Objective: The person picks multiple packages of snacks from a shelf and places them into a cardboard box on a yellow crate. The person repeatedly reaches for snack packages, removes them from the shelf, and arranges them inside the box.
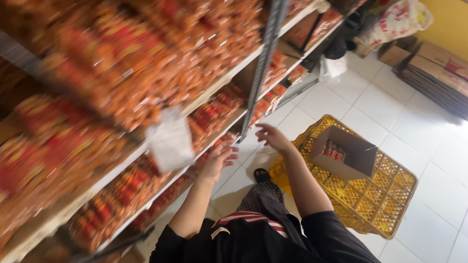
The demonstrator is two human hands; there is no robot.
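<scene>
Risk, as I judge it: the long white shelf boards point(222, 83) are packed to the lip with red-and-orange snack packets point(209, 114), and the rows look loosely stacked. A sweep of your wrist along the edge could drag packets off onto the white tiled floor point(341, 102). The picture is blurred on the shelf side, so you may be moving fast; that raises the odds of a knock. The pale paper tag point(170, 141) hanging from the shelf edge could also be brushed. Behind your right arm the yellow plastic lattice crate point(385, 199) sits close to your foot point(262, 175); a step back could catch its rim and tip the open brown cardboard box point(353, 153) lying on it, which has a few packets inside.

Hands: your left hand point(218, 158) is at the edge of the lower shelf, fingers loosely spread and slightly curled, beside the packets; whether it touches them I cannot tell. It holds nothing that I can see. Your right hand point(274, 136) hangs in the air near the grey slotted metal upright point(263, 63), fingers apart, empty, touching nothing.
</scene>
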